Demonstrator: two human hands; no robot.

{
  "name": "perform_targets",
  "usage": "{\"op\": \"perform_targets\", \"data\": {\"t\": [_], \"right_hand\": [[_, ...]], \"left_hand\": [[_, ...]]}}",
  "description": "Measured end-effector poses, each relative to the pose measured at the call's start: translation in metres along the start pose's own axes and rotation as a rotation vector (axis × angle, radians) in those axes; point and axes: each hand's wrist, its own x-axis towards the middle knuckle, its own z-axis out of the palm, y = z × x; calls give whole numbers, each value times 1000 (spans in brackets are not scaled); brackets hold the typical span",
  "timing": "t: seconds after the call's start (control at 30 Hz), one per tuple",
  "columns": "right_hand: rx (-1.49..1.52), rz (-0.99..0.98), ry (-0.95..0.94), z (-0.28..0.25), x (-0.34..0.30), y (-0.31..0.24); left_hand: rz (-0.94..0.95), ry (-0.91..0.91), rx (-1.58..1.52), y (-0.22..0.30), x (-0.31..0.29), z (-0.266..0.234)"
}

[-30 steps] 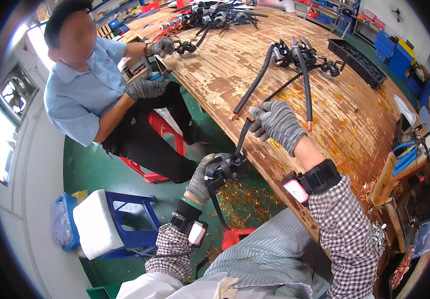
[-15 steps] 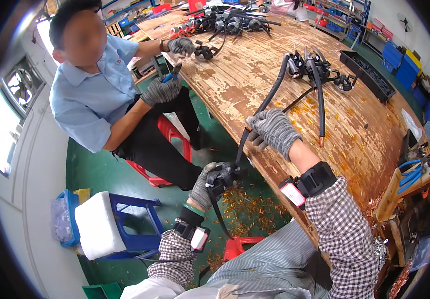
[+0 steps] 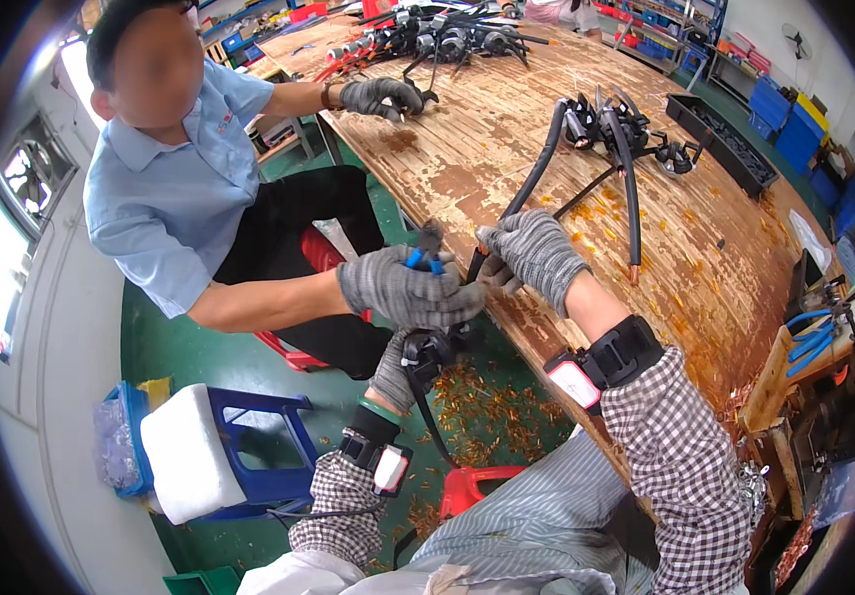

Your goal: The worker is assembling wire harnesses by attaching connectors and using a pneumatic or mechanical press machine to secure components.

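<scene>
At table edge, right hand (image 3: pixel 535 253) in grey knit glove pinches black rubber cable (image 3: pixel 537 174) low on its run. Just below, left hand (image 3: pixel 395 369) closes around black connector block (image 3: pixel 429 349). Co-worker's gloved hand (image 3: pixel 403 291) holds blue-handled cutters (image 3: pixel 426 248) beside that pinch.

Worn wooden table (image 3: pixel 705 248): black cable bundles (image 3: pixel 616 129), tray (image 3: pixel 725 144).

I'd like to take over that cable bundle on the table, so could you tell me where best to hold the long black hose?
Grip the black hose on its bare middle stretch, coming from above on the table side. The far end is crowded with connectors, and the near end is already taken by the right hand.
</scene>
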Motion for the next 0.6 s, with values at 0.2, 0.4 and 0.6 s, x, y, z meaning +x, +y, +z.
{"op": "perform_targets", "data": {"t": [0.2, 0.4, 0.6], "right_hand": [[-34, -8, 11, 1, 3, 2], [-125, -214, 153, 19, 15, -9], [204, -184, 70, 26, -25, -26]], "left_hand": [[-33, -55, -45, 4, 5, -17], [5, -69, -101, 18, -7, 35], [198, -73, 25, 91, 6, 19]]}}
